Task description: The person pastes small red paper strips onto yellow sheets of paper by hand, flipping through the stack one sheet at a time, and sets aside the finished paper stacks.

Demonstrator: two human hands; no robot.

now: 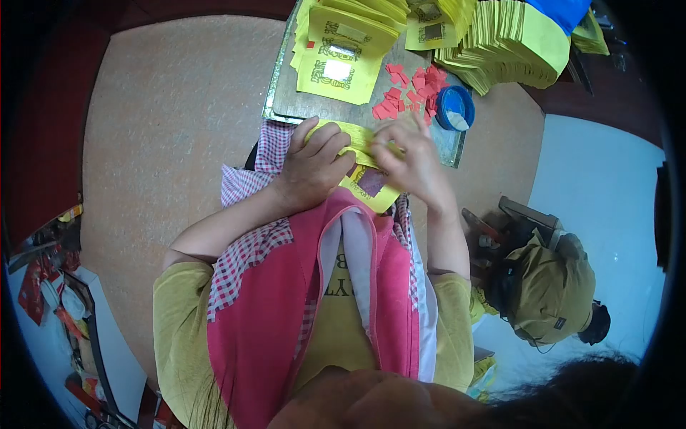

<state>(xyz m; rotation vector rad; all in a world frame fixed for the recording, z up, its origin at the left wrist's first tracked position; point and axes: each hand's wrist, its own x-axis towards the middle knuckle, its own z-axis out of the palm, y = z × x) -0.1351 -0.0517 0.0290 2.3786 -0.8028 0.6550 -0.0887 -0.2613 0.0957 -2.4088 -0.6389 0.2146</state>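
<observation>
My left hand (318,161) is closed, its fingers curled over a sheet of yellow printed paper (370,180) in front of my lap. The upper part of this paper looks folded over, and its lower part shows a dark square with printed marks. At the paper's right end, my right hand (411,161) has its fingers bent against it, slightly blurred, with one finger pointing up. Just beyond my hands, small red paper pieces (389,106) lie on the board. A blue round tub (455,107) with something whitish inside stands right of them.
Fanned yellow printed papers (336,64) lie on the dark board (286,100). Further right is a thick stack of yellow paper (504,43), with a blue item (557,13) on it. An olive backpack (550,289) is at the right, and cluttered shelving (61,293) at the left.
</observation>
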